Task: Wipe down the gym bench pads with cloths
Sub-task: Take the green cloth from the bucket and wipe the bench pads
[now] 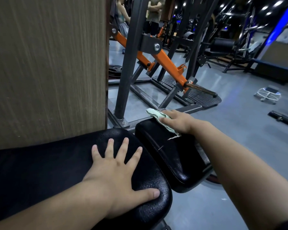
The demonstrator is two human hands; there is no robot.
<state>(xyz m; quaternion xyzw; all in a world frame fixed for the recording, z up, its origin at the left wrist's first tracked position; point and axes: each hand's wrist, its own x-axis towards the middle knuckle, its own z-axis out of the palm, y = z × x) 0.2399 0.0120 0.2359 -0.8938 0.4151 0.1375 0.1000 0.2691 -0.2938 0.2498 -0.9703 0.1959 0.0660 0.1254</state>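
Two black bench pads lie end to end. My left hand (118, 170) rests flat, fingers spread, on the long pad (48, 163) near its rounded end, holding nothing. My right hand (178, 121) presses a pale green cloth (158, 116) onto the far end of the smaller seat pad (178, 160). The cloth sticks out to the left of my fingers and hangs a little over the pad's edge. A white tear (173, 138) shows in the seat pad's cover just below the cloth.
A wood-grain wall panel (47, 68) stands directly behind the long pad. A grey and orange machine frame (166, 63) sits on the floor beyond the seat pad. A white step stool (268, 94) and more machines stand at the right; two people stand far back.
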